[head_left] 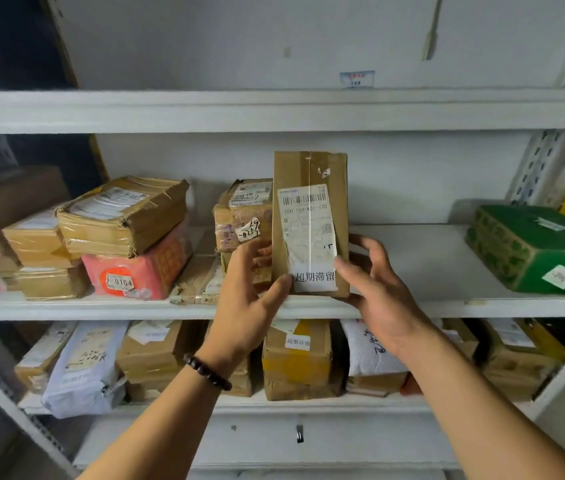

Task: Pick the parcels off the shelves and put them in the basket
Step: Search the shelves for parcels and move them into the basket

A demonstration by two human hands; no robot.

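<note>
A tall brown cardboard parcel (310, 174) with a white shipping label stands upright at the front edge of the middle shelf (430, 306). My left hand (244, 299) holds its lower left side, thumb on the label's bottom corner and fingers behind. My right hand (378, 285) grips the lower right side, thumb on the front and fingers round the back. No basket is in view.
Left of the held parcel lie stacked brown boxes (125, 216), a pink parcel (139, 271) and a taped box (243, 216). A green box (534, 251) sits at the shelf's right. The lower shelf holds several boxes and grey mail bags (83, 368). The top shelf (274, 110) looks bare.
</note>
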